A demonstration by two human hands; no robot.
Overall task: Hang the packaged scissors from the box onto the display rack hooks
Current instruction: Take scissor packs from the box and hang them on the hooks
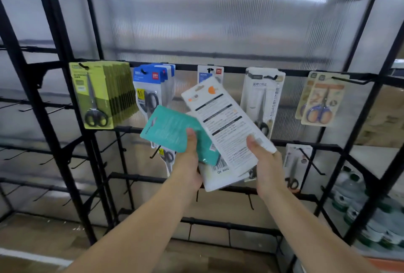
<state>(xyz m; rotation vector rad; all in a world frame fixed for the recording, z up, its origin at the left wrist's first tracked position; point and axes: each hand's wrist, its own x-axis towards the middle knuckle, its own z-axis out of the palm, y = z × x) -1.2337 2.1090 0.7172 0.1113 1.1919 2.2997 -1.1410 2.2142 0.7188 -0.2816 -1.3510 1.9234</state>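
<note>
A black display rack (218, 68) is filling the view, its hooks carrying rows of packaged scissors: a thick stack of green packs (98, 95) at the left, blue packs (153, 85) next to them, a white pack (262, 98) and orange-handled ones (319, 100) to the right. In front of the rack, the right hand (267, 163) is pinching a white scissors pack (227, 124) by its lower edge, thumb on the printed back, the card tilting up and leftward above the grip. The left hand (189, 159) is gripping a teal pack (175, 130), thumb pressing on top, with another white pack (215, 176) held underneath.
</note>
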